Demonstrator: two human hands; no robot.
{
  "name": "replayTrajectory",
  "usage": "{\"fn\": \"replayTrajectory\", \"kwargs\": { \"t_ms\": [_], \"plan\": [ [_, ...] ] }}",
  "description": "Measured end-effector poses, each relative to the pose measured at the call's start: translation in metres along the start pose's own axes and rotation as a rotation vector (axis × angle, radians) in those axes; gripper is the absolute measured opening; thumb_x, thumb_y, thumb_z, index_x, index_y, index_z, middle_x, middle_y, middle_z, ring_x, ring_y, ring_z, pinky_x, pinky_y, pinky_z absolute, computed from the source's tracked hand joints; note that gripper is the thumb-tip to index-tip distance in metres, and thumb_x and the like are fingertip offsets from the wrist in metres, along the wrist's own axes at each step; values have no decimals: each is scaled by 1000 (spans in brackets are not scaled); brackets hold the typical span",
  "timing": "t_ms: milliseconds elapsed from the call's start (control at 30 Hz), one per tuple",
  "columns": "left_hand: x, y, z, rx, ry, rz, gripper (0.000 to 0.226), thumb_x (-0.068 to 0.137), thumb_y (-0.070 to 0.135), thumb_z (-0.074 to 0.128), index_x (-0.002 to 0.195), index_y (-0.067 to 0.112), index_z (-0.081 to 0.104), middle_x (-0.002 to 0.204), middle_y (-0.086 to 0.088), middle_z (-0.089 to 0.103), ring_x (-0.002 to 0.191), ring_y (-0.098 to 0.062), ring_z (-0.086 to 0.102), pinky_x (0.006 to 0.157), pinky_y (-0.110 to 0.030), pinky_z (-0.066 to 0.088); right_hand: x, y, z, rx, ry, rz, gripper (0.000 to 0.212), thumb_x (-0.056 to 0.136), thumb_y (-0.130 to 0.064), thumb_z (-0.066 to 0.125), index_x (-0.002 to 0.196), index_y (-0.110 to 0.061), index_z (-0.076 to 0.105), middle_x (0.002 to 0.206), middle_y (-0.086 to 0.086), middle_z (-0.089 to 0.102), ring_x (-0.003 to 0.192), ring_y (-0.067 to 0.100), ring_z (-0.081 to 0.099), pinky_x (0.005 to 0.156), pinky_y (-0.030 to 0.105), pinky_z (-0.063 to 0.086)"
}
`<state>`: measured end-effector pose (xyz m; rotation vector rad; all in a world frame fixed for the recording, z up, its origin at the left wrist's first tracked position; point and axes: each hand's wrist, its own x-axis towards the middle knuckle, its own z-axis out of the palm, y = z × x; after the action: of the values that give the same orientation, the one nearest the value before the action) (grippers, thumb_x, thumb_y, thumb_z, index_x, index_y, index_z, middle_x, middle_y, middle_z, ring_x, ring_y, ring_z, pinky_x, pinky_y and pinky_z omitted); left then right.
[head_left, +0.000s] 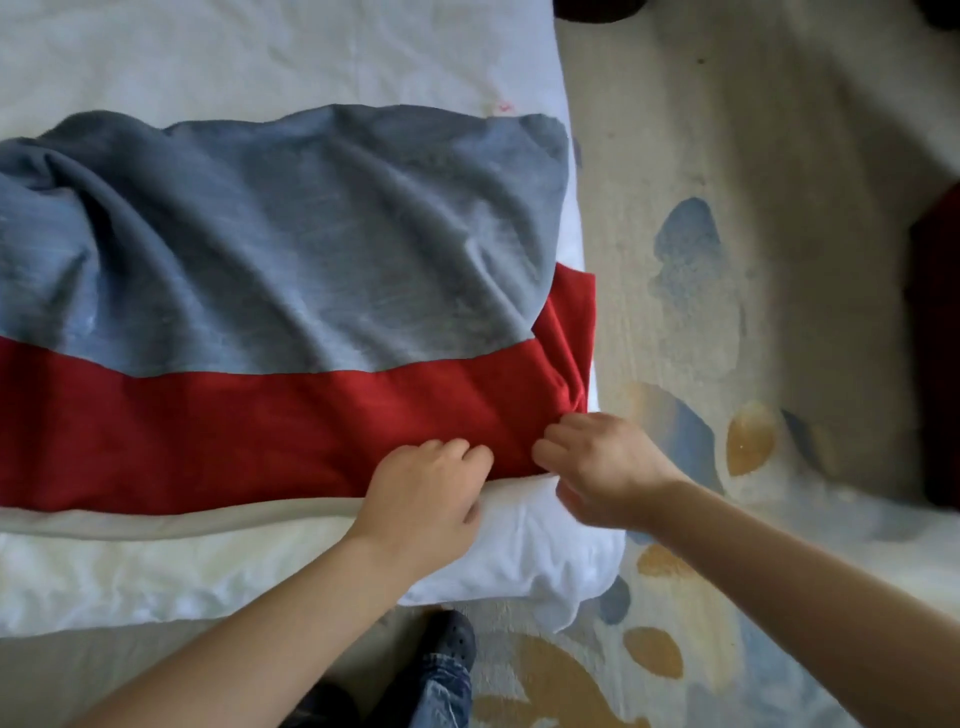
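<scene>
Head view, looking straight down over a bed (208, 52). Spread across the mattress: a colour-block cloth (260, 249), grey-blue on the far side, red through the middle, with a thin pale-grey band along the near edge. Deeply rumpled at the left of the grey-blue part. Doubled over on itself at the right end, close to the side of the bed.

At the near right corner of the red band: left hand (426, 483), fingers curled down onto the fabric, thumb tucked at the hem, pinching the edge. Just beside it, almost touching: right hand (597, 467), also curled tight, gripping a bunched tuck of red at the very corner. Beneath both, a loose bulge of white sheet (545, 566). Off the bed, a patterned rug (727, 338) and one dark shoe (452, 639).

Probably a straightening or folding move in hand. Possible trouble from here:
- Both grips crowded at one corner, hence a risk of dragging that corner alone, skewing the bands and leaving the left end rumpled.
- Corner right at the bed's side, hence a risk of the cloth sliding onto the rug under a tug toward the body.
- Loose sheet just under the hem, easily pinched along with it and lifted.
- Grey-blue layer merely resting on the red, liable to slip out of line.
</scene>
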<state>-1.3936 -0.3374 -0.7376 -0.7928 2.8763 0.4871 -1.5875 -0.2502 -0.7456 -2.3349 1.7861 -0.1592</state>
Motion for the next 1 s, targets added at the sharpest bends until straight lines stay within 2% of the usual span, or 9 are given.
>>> {"fn": "replayTrajectory", "kwargs": {
  "t_ms": [100,200,400,533,633,700,767,900,1000],
  "plan": [
    [6,9,3,27,18,5,17,62,27,70,73,22,57,65,6,55,55,-18,57,45,-30,42,-9,5,8,-49,8,-3,10,67,-4,62,74,-11,61,67,3,53,59,23,50,49,31,42],
    [19,23,7,50,64,14,15,66,25,69,76,23,58,69,6,55,60,-18,58,47,-31,45,-7,19,11,-107,57,40,6,74,-10,58,79,-12,60,74,4,55,65,25,54,53,33,43],
    [42,53,8,112,77,7,29,58,11,83,61,22,56,57,5,54,50,-16,56,41,-24,37,-3,33,8,-166,170,122,10,78,-4,54,74,-10,61,73,6,57,62,25,55,50,33,45],
    [42,52,14,-21,95,23,18,64,8,74,67,18,60,63,3,58,56,-21,59,43,-29,42,-18,35,4,-173,236,79,16,77,2,56,68,-10,60,68,5,56,60,24,52,51,33,43],
    [41,45,13,-118,3,136,7,74,15,62,79,19,62,73,3,61,69,-23,61,52,-34,47,-40,24,12,-142,227,76,18,68,4,64,63,-11,57,63,4,53,55,22,48,49,33,42],
    [46,41,9,-88,-126,202,12,78,25,55,87,23,62,83,3,61,79,-20,61,61,-33,45,-48,16,19,-121,145,79,21,60,5,68,62,-12,57,61,3,52,54,21,48,47,31,41],
    [55,36,5,-47,-161,233,19,80,37,51,89,23,61,86,4,61,81,-17,61,64,-31,43,-50,14,20,-104,70,96,21,58,4,69,64,-13,57,63,2,53,55,20,49,47,30,40],
    [75,30,-14,-81,82,279,22,80,40,53,75,22,64,69,3,59,67,-20,61,53,-30,46,-47,22,3,31,4,132,16,56,-10,58,71,-13,60,69,2,55,61,24,52,53,32,41],
    [98,25,-32,-65,304,219,24,87,30,46,79,19,66,74,0,62,71,-25,62,52,-36,49,-37,28,-9,167,168,297,22,66,-19,47,79,-13,63,76,3,58,68,27,56,53,33,45]
  ]
}}
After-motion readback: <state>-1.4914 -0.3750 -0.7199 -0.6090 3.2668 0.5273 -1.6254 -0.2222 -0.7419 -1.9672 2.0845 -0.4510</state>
